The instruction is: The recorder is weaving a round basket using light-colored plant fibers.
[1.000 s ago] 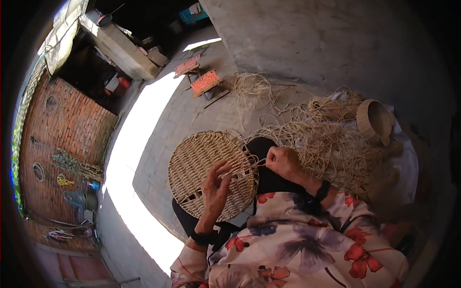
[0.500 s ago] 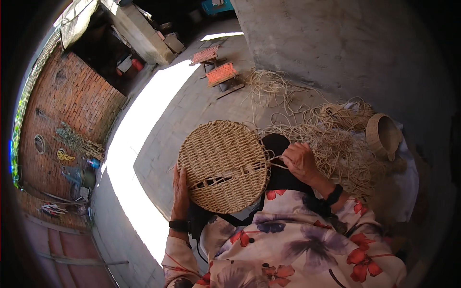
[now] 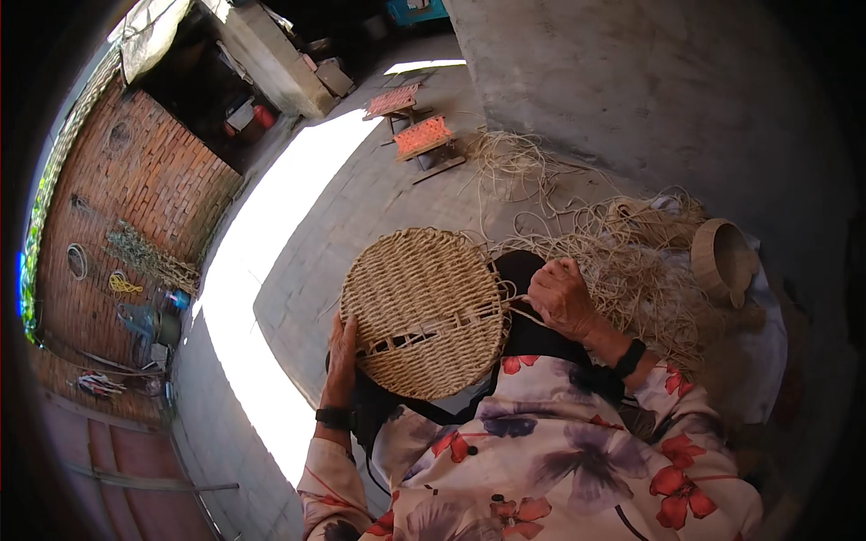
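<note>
A round mat (image 3: pixel 424 307) of twisted straw-coloured cord rests across my lap, tilted toward me. Below its middle runs a dark slit (image 3: pixel 404 341) where bare ribs show between the woven rows. Against the mat's left edge my left hand (image 3: pixel 341 353) grips the rim, its fingers long on the near face and its thumb side hidden. Just off the right edge, my right hand (image 3: pixel 561 298) is closed, pinching a strand of cord (image 3: pixel 525 311) that leads from the rim into its fingers.
Tangled cord (image 3: pixel 613 270) lies heaped on the right, beside a small woven basket (image 3: pixel 722 263) on a white cloth (image 3: pixel 765 352). Two low stools with red woven seats (image 3: pixel 424 137) stand ahead. A concrete wall (image 3: pixel 649 99) rises at right, a brick wall (image 3: pixel 135 180) at left.
The whole view has shifted slightly. My right hand stays beside the rim with the cord, its fingers turned a little; my left hand keeps its hold on the mat's edge.
</note>
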### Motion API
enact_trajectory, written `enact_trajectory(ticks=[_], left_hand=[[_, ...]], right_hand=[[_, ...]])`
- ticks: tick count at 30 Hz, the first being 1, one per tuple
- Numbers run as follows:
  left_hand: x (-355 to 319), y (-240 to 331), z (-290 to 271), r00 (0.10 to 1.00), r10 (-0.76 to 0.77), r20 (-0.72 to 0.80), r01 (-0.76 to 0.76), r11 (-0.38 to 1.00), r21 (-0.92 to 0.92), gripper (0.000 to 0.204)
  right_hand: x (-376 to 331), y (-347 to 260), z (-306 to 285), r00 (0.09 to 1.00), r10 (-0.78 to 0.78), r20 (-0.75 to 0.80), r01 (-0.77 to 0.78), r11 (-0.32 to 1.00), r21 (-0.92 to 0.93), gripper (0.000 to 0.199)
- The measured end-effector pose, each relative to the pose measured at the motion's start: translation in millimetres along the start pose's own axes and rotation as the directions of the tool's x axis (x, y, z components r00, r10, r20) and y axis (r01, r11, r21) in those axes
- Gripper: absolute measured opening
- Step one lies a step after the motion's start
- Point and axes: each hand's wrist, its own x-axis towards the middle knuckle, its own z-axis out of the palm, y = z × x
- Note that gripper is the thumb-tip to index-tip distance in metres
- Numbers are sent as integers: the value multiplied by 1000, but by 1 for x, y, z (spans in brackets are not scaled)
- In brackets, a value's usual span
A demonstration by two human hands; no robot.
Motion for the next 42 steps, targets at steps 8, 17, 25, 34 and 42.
enact_trajectory(ticks=[8, 17, 25, 34, 42], left_hand=[[17, -55, -28, 993, -27, -111, 61, 947, 315, 49], [16, -38, -22, 995, -36, -98, 68, 936, 346, 44], [-24, 39, 66, 917, 393, -60, -295, 774, 560, 21], [-31, 23, 87, 830, 500, 245, -520, 538, 663, 20], [-26, 46, 111, 761, 591, 267, -613, 520, 595, 21]], right_hand=[[-63, 114, -5, 676, 699, 232, -676, 714, -183, 17], [11, -4, -6, 957, 103, 270, -181, 942, 283, 23], [-48, 98, -29, 841, 378, 387, -488, 840, 239, 30], [-92, 135, -34, 780, 447, 438, -395, 895, -208, 22], [23, -11, -18, 986, 74, 149, -107, 969, 222, 28]])
